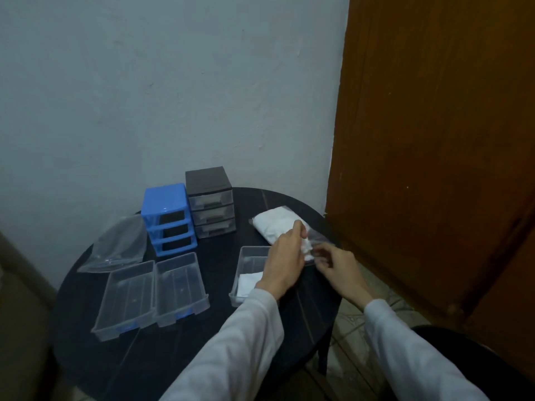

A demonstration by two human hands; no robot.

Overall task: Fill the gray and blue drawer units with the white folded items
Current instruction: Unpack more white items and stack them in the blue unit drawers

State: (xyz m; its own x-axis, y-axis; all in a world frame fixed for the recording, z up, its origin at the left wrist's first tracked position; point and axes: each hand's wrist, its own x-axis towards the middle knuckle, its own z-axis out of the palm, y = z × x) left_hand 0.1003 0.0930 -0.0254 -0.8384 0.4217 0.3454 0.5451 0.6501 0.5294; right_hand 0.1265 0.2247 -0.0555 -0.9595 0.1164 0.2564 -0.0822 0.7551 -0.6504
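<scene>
white folded items (275,225) in clear bag (314,241): left hand (285,263) pinches one, right hand (335,263) grips bag mouth; pull slowly, keep fold flat.

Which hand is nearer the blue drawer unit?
Left. The left hand is over the clear drawer, right of the blue unit; the right hand is farther right, at the bag.

A home corner: plastered wall (144,82), wooden door (434,140), tiled floor (347,319).
</scene>
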